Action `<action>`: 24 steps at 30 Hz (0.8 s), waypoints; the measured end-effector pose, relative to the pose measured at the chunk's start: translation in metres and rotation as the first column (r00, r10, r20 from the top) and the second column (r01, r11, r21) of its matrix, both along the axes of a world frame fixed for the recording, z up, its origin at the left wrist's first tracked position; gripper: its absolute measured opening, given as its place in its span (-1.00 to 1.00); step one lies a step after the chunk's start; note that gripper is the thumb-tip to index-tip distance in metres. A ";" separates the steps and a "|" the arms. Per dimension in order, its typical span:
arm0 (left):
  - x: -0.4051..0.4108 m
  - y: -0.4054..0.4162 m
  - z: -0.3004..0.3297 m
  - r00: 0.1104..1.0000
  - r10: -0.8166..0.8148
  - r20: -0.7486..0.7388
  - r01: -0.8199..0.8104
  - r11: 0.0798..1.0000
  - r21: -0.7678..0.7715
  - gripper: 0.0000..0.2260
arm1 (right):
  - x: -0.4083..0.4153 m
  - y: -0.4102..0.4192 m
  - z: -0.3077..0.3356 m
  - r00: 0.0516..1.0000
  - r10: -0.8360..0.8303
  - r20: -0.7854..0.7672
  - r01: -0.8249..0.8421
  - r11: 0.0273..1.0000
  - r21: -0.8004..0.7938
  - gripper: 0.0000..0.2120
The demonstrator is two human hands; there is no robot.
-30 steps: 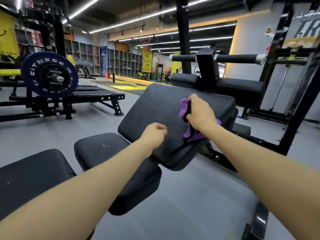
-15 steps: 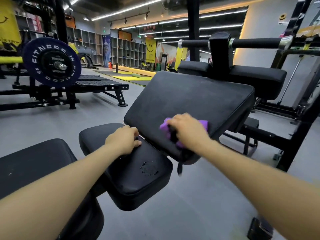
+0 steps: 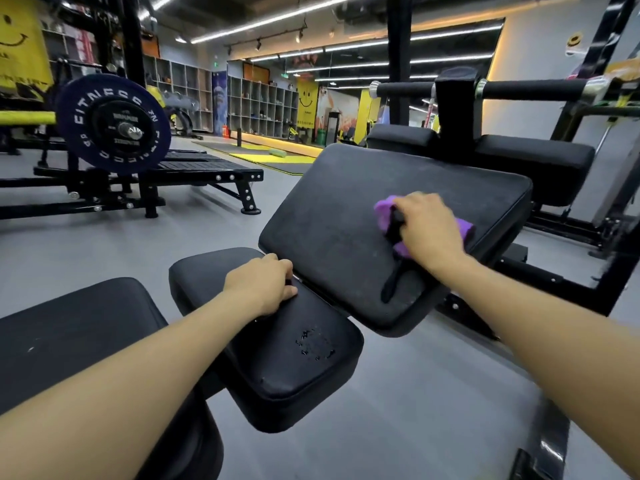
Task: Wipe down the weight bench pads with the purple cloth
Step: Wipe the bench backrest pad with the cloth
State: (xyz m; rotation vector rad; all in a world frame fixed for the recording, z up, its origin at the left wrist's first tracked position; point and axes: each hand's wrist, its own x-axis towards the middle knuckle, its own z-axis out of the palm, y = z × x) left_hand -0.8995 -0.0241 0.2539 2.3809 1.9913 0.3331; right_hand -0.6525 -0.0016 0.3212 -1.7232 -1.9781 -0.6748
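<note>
- The right hand presses the purple cloth onto the back pad, fingers curled over the bunched cloth — purple shows at the fingertips and again at the far right side of the hand.
- A dark strap trails from under that hand toward the pad's near edge; I cannot tell what it belongs to.
- The left hand rests on the seat pad at its far end, just beside the back pad's lower edge, fingers bent and holding nothing.
- Pads of this bench in view: two — the tilted back pad and the flatter seat pad, whose cover is chipped near the middle.
- A third black pad sits at near left, partly under the left forearm.
- Wall shelves at the far side hold small items too tiny to name.
- One plate hangs on a bar at far left, above a low black frame.
- Behind the back pad stand a padded machine and a roller bar.
</note>
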 end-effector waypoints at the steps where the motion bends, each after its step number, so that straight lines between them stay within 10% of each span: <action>1: 0.000 0.000 0.000 1.000 -0.001 0.000 0.001 1.000 0.002 -0.78 | 0.003 0.005 0.005 0.994 -0.070 -0.084 0.073 0.996 0.042 -0.53; 10: -0.001 -0.001 0.004 1.000 -0.019 0.002 0.019 1.000 -0.001 -0.78 | -0.052 -0.001 -0.034 0.963 0.271 -0.003 -0.266 0.942 -0.204 -0.56; 16: -0.002 0.002 0.005 0.999 -0.028 -0.022 0.029 1.000 0.009 -0.78 | -0.017 0.029 0.005 0.971 -0.093 -0.222 0.114 0.990 0.085 -0.63; 24: -0.001 -0.002 0.009 0.998 -0.037 -0.056 0.038 0.999 0.029 -0.76 | -0.080 0.015 -0.047 0.916 0.399 -0.036 -0.391 0.869 -0.303 -0.45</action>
